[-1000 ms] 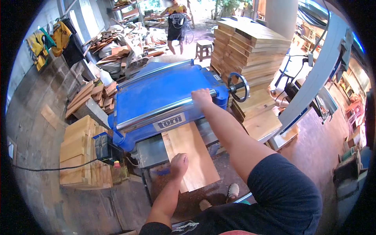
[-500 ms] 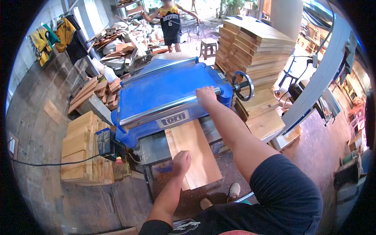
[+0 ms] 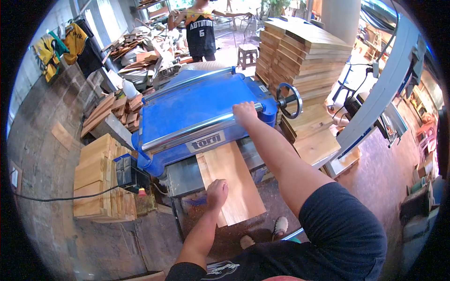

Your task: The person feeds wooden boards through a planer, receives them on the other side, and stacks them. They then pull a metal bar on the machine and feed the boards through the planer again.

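Observation:
A pale wooden board [image 3: 239, 182] lies part way into a blue thickness planer [image 3: 192, 103] marked "torq", its near end sticking out towards me. My left hand [image 3: 217, 193] is closed at the board's left edge, fingers curled; its fingertips are partly hidden. My right hand [image 3: 245, 113] is wrapped around the right end of the chrome roller [image 3: 187, 129] along the planer's top front edge. Right of that hand is the planer's handwheel [image 3: 289, 100]. The far end of the board is hidden inside the machine.
A tall stack of boards [image 3: 304, 61] stands behind and right of the planer. Another stack [image 3: 96, 173] is at left, beside a black switch box [image 3: 127, 171] with a cable. Scrap wood [image 3: 140, 58] is heaped at the back, near another person [image 3: 201, 35] and a stool [image 3: 247, 55].
The person at the back has come nearer, and their arms have shifted. My hands and the board look almost unchanged; the view has moved slightly.

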`<action>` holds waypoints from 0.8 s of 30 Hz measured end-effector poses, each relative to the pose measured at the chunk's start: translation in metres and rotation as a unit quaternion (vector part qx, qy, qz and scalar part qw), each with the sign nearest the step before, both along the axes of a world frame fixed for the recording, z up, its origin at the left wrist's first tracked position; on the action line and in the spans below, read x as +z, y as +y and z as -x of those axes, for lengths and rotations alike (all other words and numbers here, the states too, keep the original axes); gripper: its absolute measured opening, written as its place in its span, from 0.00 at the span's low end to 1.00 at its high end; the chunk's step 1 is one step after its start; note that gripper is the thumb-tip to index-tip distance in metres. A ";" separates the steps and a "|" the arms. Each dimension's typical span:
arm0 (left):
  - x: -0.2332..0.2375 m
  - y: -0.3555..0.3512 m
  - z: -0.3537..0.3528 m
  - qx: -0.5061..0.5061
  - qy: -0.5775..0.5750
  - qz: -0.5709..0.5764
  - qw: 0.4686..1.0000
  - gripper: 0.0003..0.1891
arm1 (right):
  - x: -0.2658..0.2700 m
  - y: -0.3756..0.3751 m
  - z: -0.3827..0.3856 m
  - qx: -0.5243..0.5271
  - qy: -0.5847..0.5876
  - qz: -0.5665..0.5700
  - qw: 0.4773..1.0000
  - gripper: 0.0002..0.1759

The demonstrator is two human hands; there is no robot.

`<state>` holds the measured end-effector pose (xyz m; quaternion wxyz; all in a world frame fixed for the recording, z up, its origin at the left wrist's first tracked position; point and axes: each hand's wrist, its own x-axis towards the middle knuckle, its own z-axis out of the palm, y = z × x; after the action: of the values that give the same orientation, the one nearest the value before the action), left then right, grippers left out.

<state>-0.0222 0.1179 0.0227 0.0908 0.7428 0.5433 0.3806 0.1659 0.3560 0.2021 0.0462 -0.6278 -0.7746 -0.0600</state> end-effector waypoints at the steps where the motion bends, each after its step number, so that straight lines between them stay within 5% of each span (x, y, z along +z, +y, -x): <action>1: 0.001 0.000 0.000 0.002 0.000 -0.002 1.000 0.06 | 0.000 0.001 0.000 0.003 0.004 0.002 1.000 0.12; 24: 0.000 0.002 0.001 -0.002 0.000 0.012 1.000 0.06 | 0.000 0.002 0.000 0.004 0.008 -0.004 1.000 0.11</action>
<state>-0.0229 0.1196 0.0230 0.1000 0.7428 0.5462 0.3740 0.1659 0.3582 0.2017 0.0550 -0.6250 -0.7766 -0.0575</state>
